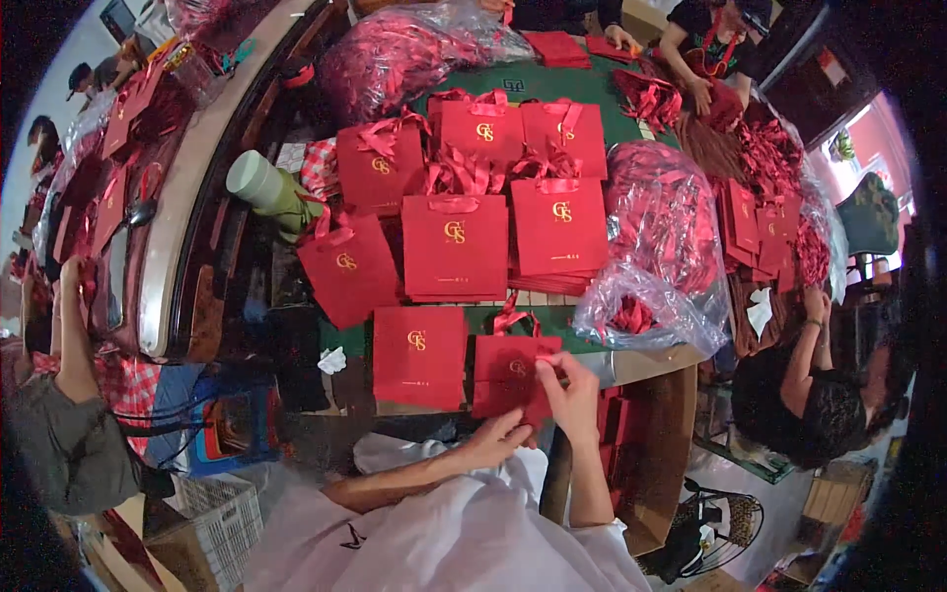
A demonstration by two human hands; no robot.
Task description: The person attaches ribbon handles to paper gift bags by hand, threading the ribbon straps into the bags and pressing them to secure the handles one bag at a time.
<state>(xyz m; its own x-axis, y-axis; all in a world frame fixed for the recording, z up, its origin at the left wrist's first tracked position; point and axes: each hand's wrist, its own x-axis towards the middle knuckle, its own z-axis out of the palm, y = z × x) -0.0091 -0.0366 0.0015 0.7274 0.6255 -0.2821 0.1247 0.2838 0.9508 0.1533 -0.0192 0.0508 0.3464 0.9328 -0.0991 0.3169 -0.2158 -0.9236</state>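
Note:
A small red paper gift bag (498, 370) with a gold emblem and a ribbon handle is tilted at the near edge of the table. Its right edge is pinched between the thumb and fingers of my right hand (574, 393). Below, my left hand (495, 441) closes on the bag's lower edge, its fingertips partly hidden. To the left lies a flat red bag (419, 360) that neither hand touches. Beyond them, stacks of finished-looking red bags (456, 242) with ribbon handles cover the middle of the table.
Clear plastic sacks of red ribboned bags (663, 227) bulge at the right and far left. An open cardboard box (651, 464) with red items stands by my right arm. A green bottle with a pale lid (258, 183) leans at the left. Other people work around the tables.

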